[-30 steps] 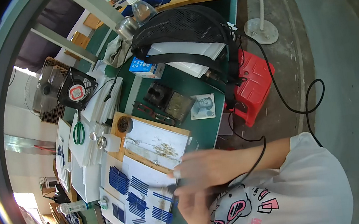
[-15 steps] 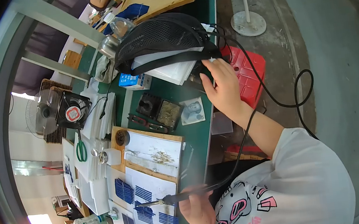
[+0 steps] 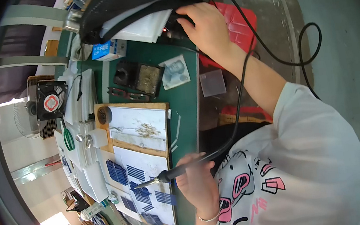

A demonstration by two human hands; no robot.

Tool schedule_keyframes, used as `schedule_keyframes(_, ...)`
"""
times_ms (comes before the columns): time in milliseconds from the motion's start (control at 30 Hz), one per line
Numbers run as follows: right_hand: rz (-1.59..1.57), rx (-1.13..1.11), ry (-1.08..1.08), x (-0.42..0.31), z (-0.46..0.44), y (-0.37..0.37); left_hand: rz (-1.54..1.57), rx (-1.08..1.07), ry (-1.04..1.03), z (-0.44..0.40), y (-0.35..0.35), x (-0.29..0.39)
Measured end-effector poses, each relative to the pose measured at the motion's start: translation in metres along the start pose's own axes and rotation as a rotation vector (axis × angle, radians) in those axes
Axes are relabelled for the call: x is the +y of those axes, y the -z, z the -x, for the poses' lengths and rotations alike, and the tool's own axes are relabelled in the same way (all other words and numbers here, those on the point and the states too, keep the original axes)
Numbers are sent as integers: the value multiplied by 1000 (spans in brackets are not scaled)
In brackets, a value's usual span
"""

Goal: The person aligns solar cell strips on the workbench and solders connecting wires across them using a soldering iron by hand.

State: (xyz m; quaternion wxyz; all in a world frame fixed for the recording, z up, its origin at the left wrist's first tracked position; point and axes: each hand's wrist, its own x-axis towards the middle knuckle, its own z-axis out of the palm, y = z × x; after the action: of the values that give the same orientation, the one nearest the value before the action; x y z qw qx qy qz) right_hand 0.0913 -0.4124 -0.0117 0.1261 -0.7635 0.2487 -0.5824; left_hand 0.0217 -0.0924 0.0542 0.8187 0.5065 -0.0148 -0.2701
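Note:
My left hand [image 3: 197,182] holds a soldering iron [image 3: 163,177] by its handle. The metal tip points at thin dark blue strips [image 3: 141,193], which look like solar cell pieces, on a white board [image 3: 149,156]. My right hand [image 3: 208,30] reaches to a dark device [image 3: 173,31] beside a black mesh bag [image 3: 135,5]. A small red light glows on that device. My thumb and fingers curl at its edge, and what they grip is partly hidden. The iron's black cable [image 3: 240,98] passes near my right forearm.
A soldering iron stand [image 3: 128,74] with a wire-filled tray [image 3: 149,80] sits near a banknote [image 3: 175,71]. Across the green table [image 3: 186,125] are a small fan [image 3: 50,100], green scissors [image 3: 68,137] and a blue-white box [image 3: 109,50]. A red stool [image 3: 236,24] stands beside the table.
My right hand has come onto the dark device by the bag. The camera has shifted, so the table items appear higher and further left. The soldering iron stays in my left hand.

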Motion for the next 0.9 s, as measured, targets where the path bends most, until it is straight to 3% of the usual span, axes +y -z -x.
schedule_keyframes(500, -20, 11, 12, 5, 1, -2, -13, -115, 37, -3, 1, -3)
schedule_keyframes(667, -15, -4, 3, 0, 0, 3, 31, -2, 54, -3, -4, -2)
schedule_keyframes(833, -179, 96, 257, -33, 2, 36, 59, -1, -20, -10, -3, 6)
schedule_keyframes(900, -366, -131, 353, -65, 20, 56, 77, 28, -108, -13, 1, 14)
